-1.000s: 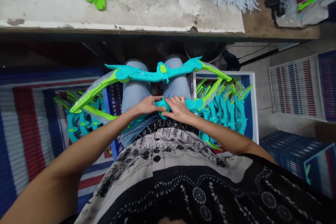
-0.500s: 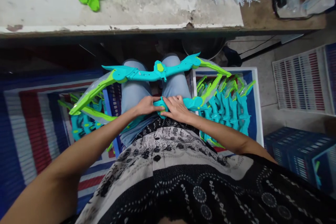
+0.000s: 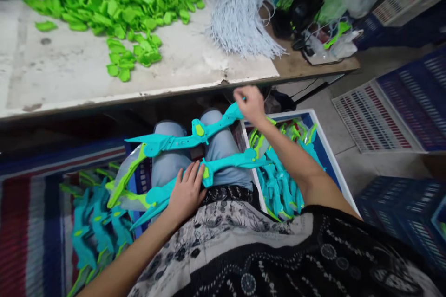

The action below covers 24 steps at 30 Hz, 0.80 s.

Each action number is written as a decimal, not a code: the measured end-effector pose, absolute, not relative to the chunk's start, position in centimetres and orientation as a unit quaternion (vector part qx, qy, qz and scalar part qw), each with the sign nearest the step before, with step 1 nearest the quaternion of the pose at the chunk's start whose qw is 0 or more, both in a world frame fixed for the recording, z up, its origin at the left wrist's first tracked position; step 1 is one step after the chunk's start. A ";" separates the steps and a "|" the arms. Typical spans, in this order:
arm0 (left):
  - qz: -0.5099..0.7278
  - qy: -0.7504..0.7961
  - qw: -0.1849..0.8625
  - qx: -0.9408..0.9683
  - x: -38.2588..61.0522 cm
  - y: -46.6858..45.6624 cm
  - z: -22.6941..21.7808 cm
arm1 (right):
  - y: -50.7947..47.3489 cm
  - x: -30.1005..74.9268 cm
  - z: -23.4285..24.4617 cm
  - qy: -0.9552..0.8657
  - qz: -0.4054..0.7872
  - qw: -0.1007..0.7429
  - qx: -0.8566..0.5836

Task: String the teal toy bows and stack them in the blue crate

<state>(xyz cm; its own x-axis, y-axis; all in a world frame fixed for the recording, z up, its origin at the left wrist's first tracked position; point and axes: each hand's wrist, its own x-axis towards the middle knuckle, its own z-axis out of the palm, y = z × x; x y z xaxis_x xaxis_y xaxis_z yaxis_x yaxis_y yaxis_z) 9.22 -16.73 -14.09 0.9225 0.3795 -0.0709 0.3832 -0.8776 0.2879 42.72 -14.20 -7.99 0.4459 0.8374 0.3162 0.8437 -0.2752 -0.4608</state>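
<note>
Two turquoise toy bows with lime-green ends lie across the lap, their left green tips close together. My left hand [image 3: 187, 192] rests over the near toy bow [image 3: 226, 163], fingers closed around its grip beside a green centre piece. Just behind it lies the far toy bow [image 3: 181, 141], with another green piece [image 3: 200, 130] at its middle. My right hand [image 3: 250, 103] is raised with curled fingers over the far bow's right end, hiding part of it. Whether that hand pinches anything or touches the bow cannot be made out.
On the worktable [image 3: 83, 86] are heaped green plastic pieces [image 3: 114, 2] and a bundle of white strings [image 3: 240, 18]. A white-rimmed crate [image 3: 334, 171] of similar bows stands at the right. More bows [image 3: 101, 222] lie at the left. Further crates [image 3: 369, 125] stand on the right.
My right hand has left the near bow's middle and moved up and right over the far bow's end. My left hand stays on the near bow. The view has shifted, showing more tabletop.
</note>
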 end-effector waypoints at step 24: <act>0.059 0.202 0.116 0.971 12.3 -11.0 -13.2 | -26.2 56.2 -6.2 -0.261 0.347 0.336 -0.836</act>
